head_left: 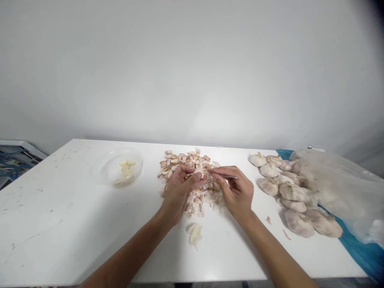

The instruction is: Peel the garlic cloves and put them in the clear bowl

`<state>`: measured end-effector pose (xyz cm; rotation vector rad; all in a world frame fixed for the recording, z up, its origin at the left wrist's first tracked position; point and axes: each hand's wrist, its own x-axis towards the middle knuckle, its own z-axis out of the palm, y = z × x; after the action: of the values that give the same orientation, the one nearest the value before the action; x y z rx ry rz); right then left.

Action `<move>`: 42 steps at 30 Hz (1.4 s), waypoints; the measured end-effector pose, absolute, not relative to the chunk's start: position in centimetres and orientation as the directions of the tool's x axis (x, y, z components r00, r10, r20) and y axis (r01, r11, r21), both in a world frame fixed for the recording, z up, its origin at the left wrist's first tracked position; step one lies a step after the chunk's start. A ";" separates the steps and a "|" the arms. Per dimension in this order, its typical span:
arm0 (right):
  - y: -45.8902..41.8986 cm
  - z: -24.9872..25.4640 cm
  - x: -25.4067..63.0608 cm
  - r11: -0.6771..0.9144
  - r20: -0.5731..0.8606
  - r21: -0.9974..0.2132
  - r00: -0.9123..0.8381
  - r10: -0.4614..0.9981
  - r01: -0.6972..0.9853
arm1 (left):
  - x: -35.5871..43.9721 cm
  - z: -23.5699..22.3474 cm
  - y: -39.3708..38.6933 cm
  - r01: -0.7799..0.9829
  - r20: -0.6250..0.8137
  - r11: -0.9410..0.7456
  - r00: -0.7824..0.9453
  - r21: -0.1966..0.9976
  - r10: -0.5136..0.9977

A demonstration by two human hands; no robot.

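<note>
Between the fingertips of my left hand (pixel 177 193) is a pale garlic clove (pixel 199 171), partly covered by the fingers. My right hand (pixel 239 193) grips a thin metal tool, which looks like a small knife (pixel 225 175), its tip up against the clove. Both hands are over a heap of unpeeled garlic cloves (pixel 169 162) mixed with loose skins. To the left, several peeled cloves (pixel 127 172) lie in a clear round bowl (pixel 140 167). Closer to me than the heap, a piece of garlic skin (pixel 195 233) rests on the table.
Whole garlic bulbs (pixel 292 192) are grouped at the right of the white table (pixel 90 224). Behind them lie a translucent plastic bag (pixel 342 188) and a blue bag (pixel 355 246). Two small skin scraps (pixel 268 220) sit near my right forearm. A plain wall (pixel 192 80) rises along the far edge.
</note>
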<state>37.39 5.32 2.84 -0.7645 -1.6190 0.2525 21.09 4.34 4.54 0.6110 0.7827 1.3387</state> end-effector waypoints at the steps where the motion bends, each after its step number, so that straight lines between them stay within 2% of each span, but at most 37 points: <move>1: 5.3 2.9 37.4 0.748 0.790 -0.577 -0.005 0.613 0.328 | 21.1 4.5 4.3 -0.606 -0.141 0.142 0.050 0.783 0.989; 9: 5.2 3.0 37.5 0.717 0.756 -0.632 0.028 0.654 0.294 | 21.0 3.9 4.5 -0.530 -0.101 0.114 0.052 0.841 0.993; 19: 5.0 2.9 37.9 0.844 0.864 -0.412 -0.147 0.481 0.344 | 21.0 3.7 4.5 -0.485 -0.071 0.083 0.042 0.871 0.997; 26: 4.8 2.9 37.5 0.865 0.893 -0.346 -0.156 0.423 0.363 | 21.1 3.9 4.4 -0.421 -0.103 0.082 -0.027 0.903 0.994; 37: 5.4 3.0 38.7 0.784 0.859 -0.466 -0.005 0.513 0.411 | 20.9 4.0 4.5 -0.286 -0.111 0.129 0.077 0.950 0.991; 42: 5.9 3.3 39.4 0.711 0.796 -0.589 0.125 0.592 0.385 | 20.7 3.7 4.5 -0.258 -0.106 0.127 0.094 0.958 0.990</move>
<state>39.41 5.87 3.27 -0.8447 -1.4911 0.1806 20.75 4.53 3.75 0.9656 1.0107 1.1805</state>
